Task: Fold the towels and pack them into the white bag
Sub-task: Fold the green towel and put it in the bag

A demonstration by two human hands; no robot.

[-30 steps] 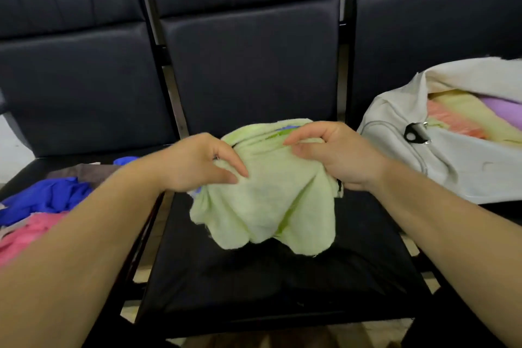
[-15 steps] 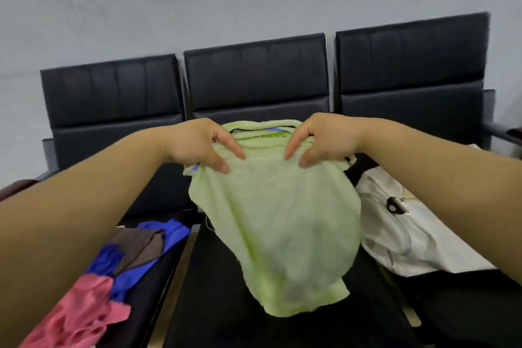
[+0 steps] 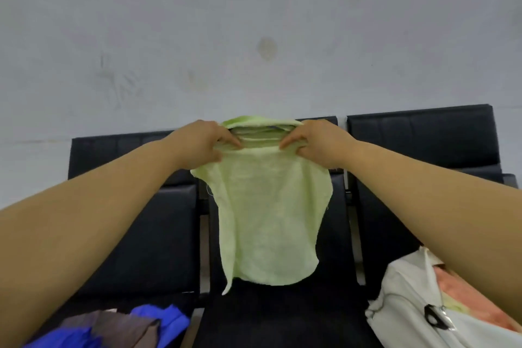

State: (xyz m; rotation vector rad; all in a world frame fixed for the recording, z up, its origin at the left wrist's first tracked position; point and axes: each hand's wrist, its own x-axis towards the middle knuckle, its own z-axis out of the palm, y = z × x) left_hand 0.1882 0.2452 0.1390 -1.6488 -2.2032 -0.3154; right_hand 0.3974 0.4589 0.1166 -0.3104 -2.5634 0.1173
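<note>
Pinched at its bunched top edge by the left hand (image 3: 203,141) and right hand (image 3: 313,144) and hung below them, the light green towel (image 3: 268,220) may be folded askew if gripped unevenly, the white bag (image 3: 401,305) being well below the right hand.

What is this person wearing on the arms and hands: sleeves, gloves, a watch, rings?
Nothing worn shows. The left hand and right hand are ungloved; the left forearm and right forearm are uncovered to the frame's edge. No sleeve, watch, bracelet or ring visible.
</note>
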